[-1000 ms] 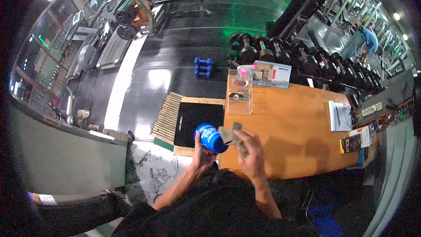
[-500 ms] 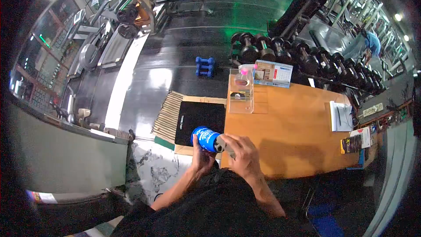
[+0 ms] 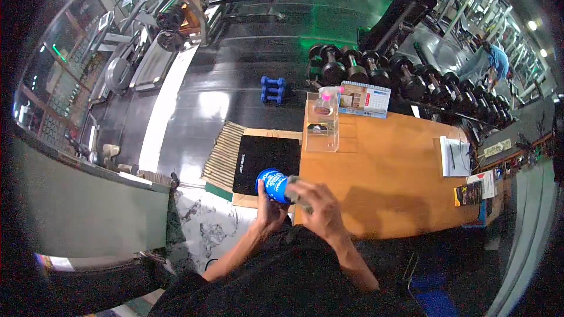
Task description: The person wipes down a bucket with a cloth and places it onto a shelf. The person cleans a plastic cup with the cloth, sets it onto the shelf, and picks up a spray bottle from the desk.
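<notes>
A blue bottle [image 3: 273, 185] with white lettering lies tilted in my left hand [image 3: 271, 210], whose fingers wrap round its side. My right hand [image 3: 319, 204] is at the bottle's right end, fingers closed on a greyish, cloth-like piece [image 3: 292, 192] pressed against it. Motion blur smears these fingertips, and the exact kind of the grey piece cannot be made out. Both hands are in front of my dark shirt, by the left edge of the wooden table [image 3: 388, 182].
On the table stand a clear acrylic holder [image 3: 322, 141], a desk calendar [image 3: 364, 100] and a notepad [image 3: 455, 157]. Beyond it runs a rack of dumbbells [image 3: 405, 76]. Blue dumbbells [image 3: 272, 90] and a black flat board [image 3: 267, 164] are at left. A person [image 3: 496, 61] bends at far right.
My right hand has shifted slightly left and up along the bottle's end, covering more of it. My left hand and the bottle stay nearly in place. The view has moved a little.
</notes>
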Demonstrator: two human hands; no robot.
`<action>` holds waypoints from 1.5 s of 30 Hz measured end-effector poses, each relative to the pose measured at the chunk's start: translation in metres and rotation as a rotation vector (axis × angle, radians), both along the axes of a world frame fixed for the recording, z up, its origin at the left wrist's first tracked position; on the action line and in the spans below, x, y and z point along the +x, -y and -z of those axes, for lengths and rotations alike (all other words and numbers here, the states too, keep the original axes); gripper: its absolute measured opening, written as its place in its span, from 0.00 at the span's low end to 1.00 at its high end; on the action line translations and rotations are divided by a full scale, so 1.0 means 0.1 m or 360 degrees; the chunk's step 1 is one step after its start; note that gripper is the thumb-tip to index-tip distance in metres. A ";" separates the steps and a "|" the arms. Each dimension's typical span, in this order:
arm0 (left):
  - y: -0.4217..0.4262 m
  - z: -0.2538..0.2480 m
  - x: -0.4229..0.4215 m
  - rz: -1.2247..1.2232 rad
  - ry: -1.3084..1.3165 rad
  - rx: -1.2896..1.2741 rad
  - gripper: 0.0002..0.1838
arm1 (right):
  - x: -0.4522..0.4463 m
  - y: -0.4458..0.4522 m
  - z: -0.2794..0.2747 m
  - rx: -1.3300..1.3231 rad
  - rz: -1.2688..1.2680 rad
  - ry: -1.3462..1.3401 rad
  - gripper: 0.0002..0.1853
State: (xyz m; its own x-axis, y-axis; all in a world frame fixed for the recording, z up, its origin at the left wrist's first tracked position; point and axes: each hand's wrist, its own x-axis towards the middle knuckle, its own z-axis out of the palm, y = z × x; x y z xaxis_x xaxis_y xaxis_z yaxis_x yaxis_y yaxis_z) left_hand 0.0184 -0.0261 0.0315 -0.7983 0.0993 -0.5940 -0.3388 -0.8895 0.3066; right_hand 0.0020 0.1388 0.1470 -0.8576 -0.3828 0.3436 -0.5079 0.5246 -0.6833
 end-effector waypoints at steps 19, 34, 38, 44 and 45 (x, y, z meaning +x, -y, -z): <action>0.00 -0.32 0.05 0.0496 -0.0468 -0.0587 0.42 | 0.24 -0.14 0.29 -0.1151 0.0391 0.0746 0.19; 0.06 -0.75 0.07 0.0710 -0.0302 -0.0432 0.49 | 0.45 0.03 0.16 -0.1328 0.0533 0.0945 0.20; 0.22 -0.86 0.15 0.0828 -0.0253 -0.0443 0.51 | 0.54 0.09 0.30 -0.1551 0.0671 0.1023 0.20; 0.61 -0.63 0.15 0.0935 -0.0289 -0.0268 0.51 | 0.58 0.22 0.30 -0.1448 0.0792 0.0793 0.26; 0.71 -0.73 0.17 0.0942 -0.0259 -0.0262 0.51 | 0.59 0.26 0.37 -0.1495 0.0815 0.0798 0.25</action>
